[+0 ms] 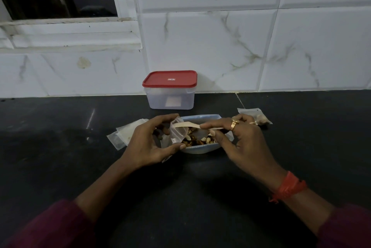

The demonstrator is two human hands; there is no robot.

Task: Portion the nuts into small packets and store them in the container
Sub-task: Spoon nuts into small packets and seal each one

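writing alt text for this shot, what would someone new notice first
The two hands at centre catch the eye: the left hand holds a small clear packet, and the right hand holds a pale wooden spoon at its mouth, above a bowl of mixed nuts. Behind them, the red lid of the container stands out against the white tiled wall.

On dark stone countertop (60, 147): translucent rectangular plastic container with red lid (170, 95) at rear, pale blue plastic bowl of mixed nuts (200, 150) in front, stack of empty clear plastic packets (122, 133) just left of bowl, clear plastic packet holding nuts (253, 115) near its right.
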